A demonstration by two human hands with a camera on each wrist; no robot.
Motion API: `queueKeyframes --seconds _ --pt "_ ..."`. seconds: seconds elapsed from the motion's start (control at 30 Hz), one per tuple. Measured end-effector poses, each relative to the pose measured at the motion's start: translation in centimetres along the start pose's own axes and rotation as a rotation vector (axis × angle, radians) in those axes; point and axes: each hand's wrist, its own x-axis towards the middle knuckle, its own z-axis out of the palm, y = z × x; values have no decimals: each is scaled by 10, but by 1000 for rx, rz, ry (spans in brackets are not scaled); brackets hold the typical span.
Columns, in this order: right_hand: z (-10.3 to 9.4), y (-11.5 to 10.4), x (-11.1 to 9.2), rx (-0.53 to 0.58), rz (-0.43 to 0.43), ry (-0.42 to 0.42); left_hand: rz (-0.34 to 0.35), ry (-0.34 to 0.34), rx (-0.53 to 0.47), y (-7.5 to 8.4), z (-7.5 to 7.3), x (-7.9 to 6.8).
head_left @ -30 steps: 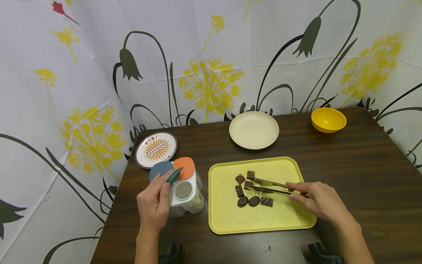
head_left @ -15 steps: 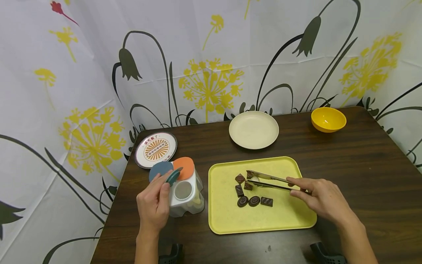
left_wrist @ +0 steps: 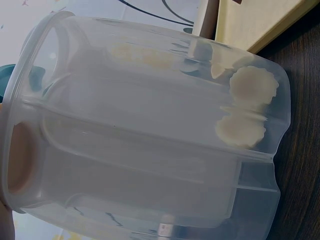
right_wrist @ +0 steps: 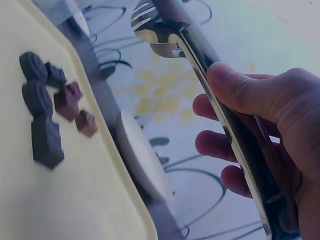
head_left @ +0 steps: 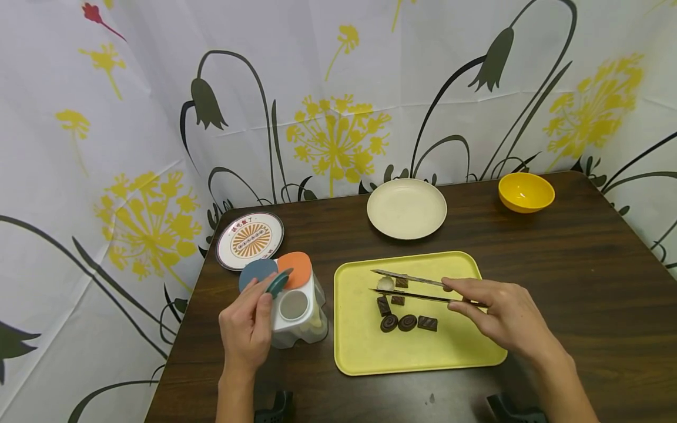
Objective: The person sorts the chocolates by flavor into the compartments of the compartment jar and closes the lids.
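Observation:
My left hand (head_left: pixel 245 323) pinches a teal lid (head_left: pixel 280 282), tilted up beside the uncovered round mouth of a translucent storage container (head_left: pixel 301 333). Blue and orange lids top its other visible sections; in the left wrist view, cream scalloped pieces (left_wrist: pixel 253 85) lie low inside it. My right hand (head_left: pixel 508 308) grips metal tongs (head_left: pixel 415 295) over the yellow tray (head_left: pixel 365 358). A pale round shape (head_left: pixel 386 284) shows between the tongs' ends; I cannot tell whether it is their head or a held piece. Below lie several dark chocolates (head_left: pixel 407 322), square and round, with one at the back hidden.
A patterned plate (head_left: pixel 250 241) lies behind the container. Farther back stand a cream plate (head_left: pixel 406 208) and, to the right, a yellow bowl (head_left: pixel 526 192). A flower-printed cloth (head_left: pixel 338 88) hangs behind the dark wooden table (head_left: pixel 576 276).
The right hand has carried the tongs up and to the left over the chocolates. The pale round shape has shifted left with them. My left hand holds the teal lid in place.

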Motion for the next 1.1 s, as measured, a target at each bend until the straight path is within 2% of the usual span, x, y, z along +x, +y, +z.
queueKeyframes --seconds 0.47,0.7,0.9,1.1 --pt "24 -44 40 70 -165 -61 11 8 4 0 0 0" --pt "40 -62 56 112 -263 -13 21 11 -5 0 0 0" --pt "55 -69 62 133 -297 18 27 19 3 -2 0 0" --pt "68 -73 61 131 -289 24 41 29 -8 -5 2 -1"
